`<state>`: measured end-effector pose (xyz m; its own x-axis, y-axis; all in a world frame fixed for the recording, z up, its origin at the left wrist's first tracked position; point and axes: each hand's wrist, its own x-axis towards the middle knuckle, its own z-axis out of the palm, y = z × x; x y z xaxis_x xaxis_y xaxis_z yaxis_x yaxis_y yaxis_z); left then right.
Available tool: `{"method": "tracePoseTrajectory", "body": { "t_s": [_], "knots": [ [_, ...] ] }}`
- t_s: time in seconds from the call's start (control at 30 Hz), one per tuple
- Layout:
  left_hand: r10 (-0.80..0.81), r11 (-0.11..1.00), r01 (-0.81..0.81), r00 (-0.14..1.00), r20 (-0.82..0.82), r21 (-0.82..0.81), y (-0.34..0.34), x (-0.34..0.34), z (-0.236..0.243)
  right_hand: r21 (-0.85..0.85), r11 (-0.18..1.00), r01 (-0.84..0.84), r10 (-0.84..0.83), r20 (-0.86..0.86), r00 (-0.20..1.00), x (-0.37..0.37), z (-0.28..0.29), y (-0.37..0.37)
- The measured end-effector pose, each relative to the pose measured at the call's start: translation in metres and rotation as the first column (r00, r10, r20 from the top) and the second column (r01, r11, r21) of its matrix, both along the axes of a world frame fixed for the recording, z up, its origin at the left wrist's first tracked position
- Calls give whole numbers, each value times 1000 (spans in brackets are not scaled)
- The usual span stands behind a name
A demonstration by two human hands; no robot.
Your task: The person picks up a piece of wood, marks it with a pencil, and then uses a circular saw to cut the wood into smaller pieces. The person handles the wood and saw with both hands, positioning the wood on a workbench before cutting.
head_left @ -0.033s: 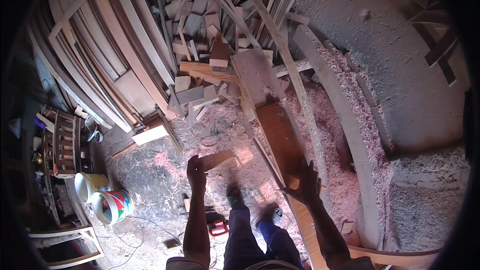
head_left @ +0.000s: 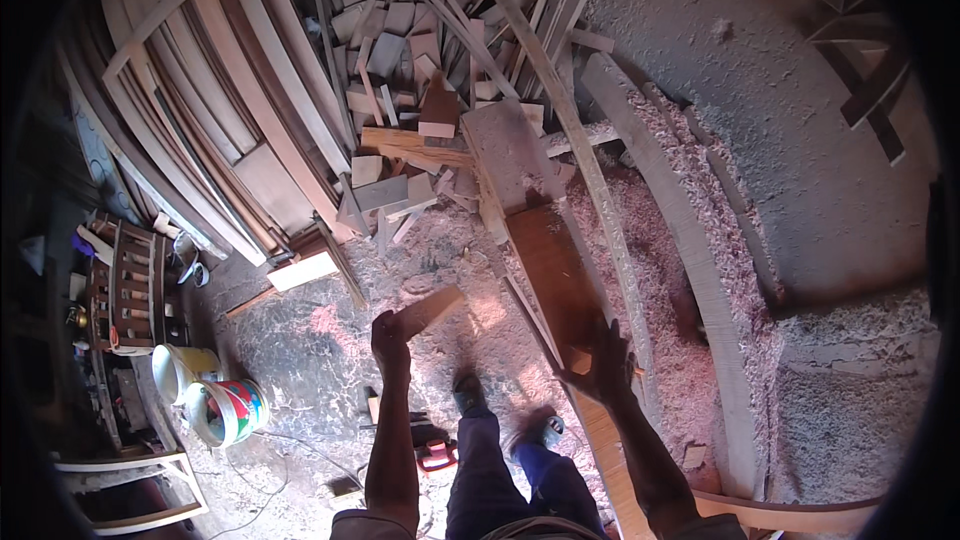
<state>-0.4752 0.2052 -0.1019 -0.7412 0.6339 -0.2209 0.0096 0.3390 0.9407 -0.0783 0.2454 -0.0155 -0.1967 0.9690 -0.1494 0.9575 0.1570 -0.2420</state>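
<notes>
My left hand (head_left: 389,333) is closed around one end of a short, flat piece of wood (head_left: 432,311), held out over the dusty floor. My right hand (head_left: 600,368) has its thumb and fingers spread over the near end of a reddish-brown board (head_left: 553,255). That board rests on a longer plank (head_left: 612,450), which runs from beside my legs toward the offcuts. The palm of my right hand is hidden, so how firmly it presses cannot be made out.
Long boards (head_left: 215,90) lean at the left, with wood offcuts (head_left: 390,55) heaped at the back. Buckets (head_left: 228,412) stand left, near a cord on the floor. Pink shavings (head_left: 650,230) lie between long planks at right. A red-and-black tool (head_left: 437,455) sits by my left leg.
The short piece of wood in my left hand has tilted, its free end swinging up and away from me. My right hand has shifted slightly left on the board.
</notes>
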Motion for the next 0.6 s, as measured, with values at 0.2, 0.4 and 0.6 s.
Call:
{"method": "tracePoseTrajectory", "body": {
  "t_s": [0.2,0.4,0.6],
  "knots": [
    [39,977,-152,820,571,152,-21,84,76,8,1000,19,-17,-171,985,45,18,-28],
    [-315,879,19,775,548,477,74,91,36,117,993,-27,48,-179,983,55,35,-34],
    [-486,869,314,688,539,383,144,122,6,174,982,-78,104,-142,984,62,56,-44]
  ]
}}
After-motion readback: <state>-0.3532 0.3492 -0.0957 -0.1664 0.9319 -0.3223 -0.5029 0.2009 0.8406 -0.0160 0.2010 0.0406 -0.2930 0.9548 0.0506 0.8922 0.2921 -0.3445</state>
